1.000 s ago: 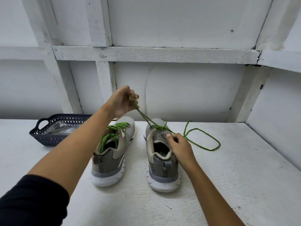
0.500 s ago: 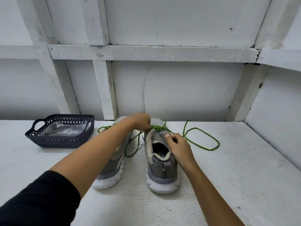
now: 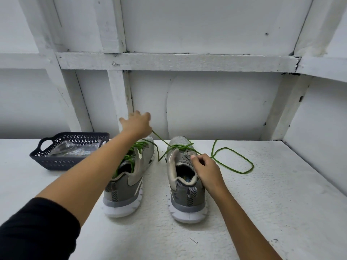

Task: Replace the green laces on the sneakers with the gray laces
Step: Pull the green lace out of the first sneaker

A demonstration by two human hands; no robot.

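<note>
Two grey sneakers stand side by side on the white table, heels toward me. The left sneaker [image 3: 124,194] has green laces threaded through it. My right hand [image 3: 206,169] pinches the upper edge of the right sneaker [image 3: 187,199] beside its tongue. A green lace [image 3: 234,162] runs from that shoe's front eyelets and lies in a loose loop on the table to the right. My left hand [image 3: 138,123], blurred by motion, is raised behind the shoes and holds a taut strand of this lace. No gray laces are plainly visible.
A dark perforated basket [image 3: 71,160] sits at the back left and holds a clear plastic packet [image 3: 75,148]. A white framed wall rises right behind the table [image 3: 262,203], and another wall closes off the right side.
My left hand dropped to the right sneaker's front eyelets, then rose again up and to the left, drawing a lace strand taut. My right hand stayed on the shoe.
</note>
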